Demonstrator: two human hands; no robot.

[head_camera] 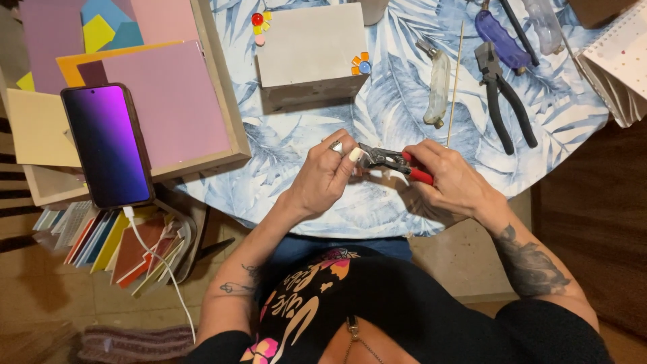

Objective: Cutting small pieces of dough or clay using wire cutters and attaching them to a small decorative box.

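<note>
My right hand grips red-handled nippers, their metal jaws pointing left. My left hand, a ring on one finger, pinches a small white piece right at the jaws. Both hands hover over the near edge of a round table with a blue leaf-print cloth. Beyond them stands a grey block with small coloured glass bits at its corners.
Black pliers, a purple-handled tool, a whitish handle and a thin wooden stick lie at the right. A wooden tray of coloured sheets and a phone on a cable sit left. Stacked sheets below.
</note>
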